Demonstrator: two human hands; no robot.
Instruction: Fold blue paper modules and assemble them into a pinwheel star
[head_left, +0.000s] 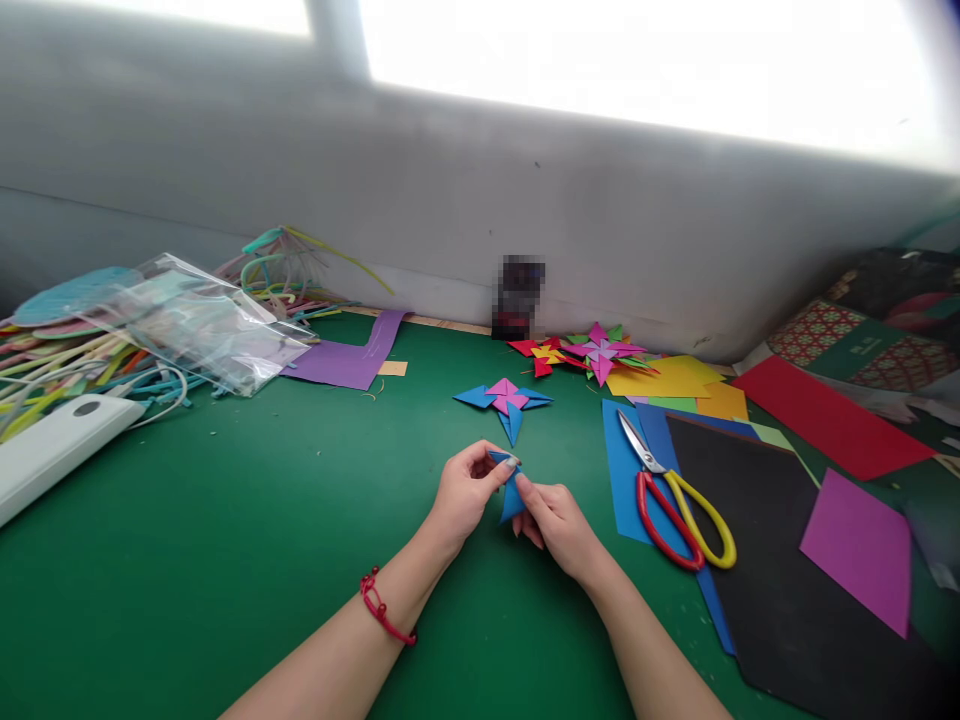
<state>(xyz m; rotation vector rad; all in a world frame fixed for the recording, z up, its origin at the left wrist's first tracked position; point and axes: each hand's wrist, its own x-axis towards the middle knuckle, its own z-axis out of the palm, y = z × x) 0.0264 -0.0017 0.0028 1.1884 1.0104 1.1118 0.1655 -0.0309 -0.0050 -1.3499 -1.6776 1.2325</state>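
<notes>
A small folded piece of blue paper (511, 502) is pinched between both hands above the green table (300, 560). My left hand (469, 490) grips its upper left part with thumb and fingers. On its right edge, my right hand (553, 520) closes its thumb and fingertips. Just beyond the hands lies a pink and blue folded paper star (507, 400), whose lower blue point faces them. Part of the held paper is hidden by the fingers.
Scissors (664, 490) with red and yellow handles lie at right on blue and black sheets (780, 560). Finished paper stars (600, 350) and yellow sheets (660, 378) sit behind. Left are purple paper (345, 362), a clear bag (225, 330) and a white device (64, 450).
</notes>
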